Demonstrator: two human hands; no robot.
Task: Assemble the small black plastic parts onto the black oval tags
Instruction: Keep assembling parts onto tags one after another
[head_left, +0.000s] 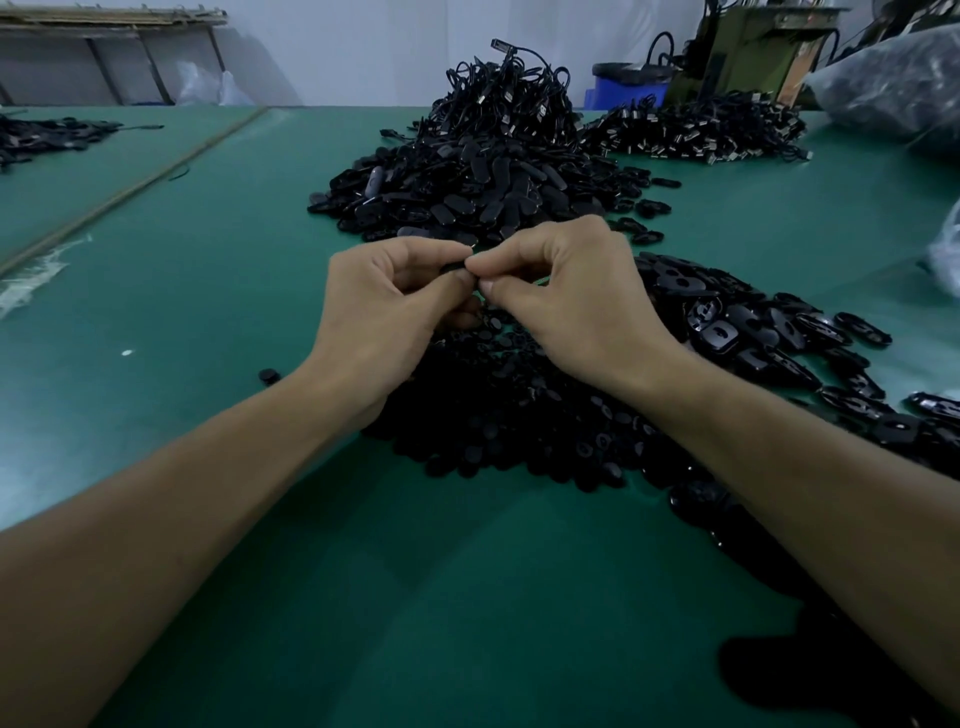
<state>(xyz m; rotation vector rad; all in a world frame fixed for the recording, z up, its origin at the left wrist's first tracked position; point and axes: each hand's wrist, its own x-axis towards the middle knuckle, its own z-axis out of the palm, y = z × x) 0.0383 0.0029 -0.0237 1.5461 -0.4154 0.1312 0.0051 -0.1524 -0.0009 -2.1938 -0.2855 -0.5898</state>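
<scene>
Fingers of the left hand (384, 312) and the right hand (571, 301) meet above the middle of the green-covered table (182, 291). Both hands have their fingers curled. Thumb and forefinger of each pinch one small black piece (456, 267) between them. It is mostly hidden, so whether it is a tag or a part cannot be told.

Directly below the hands, toward the near edge, lies a flat heap of small black plastic parts (519, 421). Just right of it, running toward the right edge, spreads a heap of glossy black oval plastic tags (753, 332) with slots in them. Beyond the hands, toward the far edge, stands a tall mound of black oval tags with black cord loops (483, 156). Near the far right corner is a lower pile of corded black pieces (696, 130). One stray round black part (268, 375) lies alone on the table, left of the left wrist. A blue plastic bin (631, 91) stands behind the far edge.
</scene>
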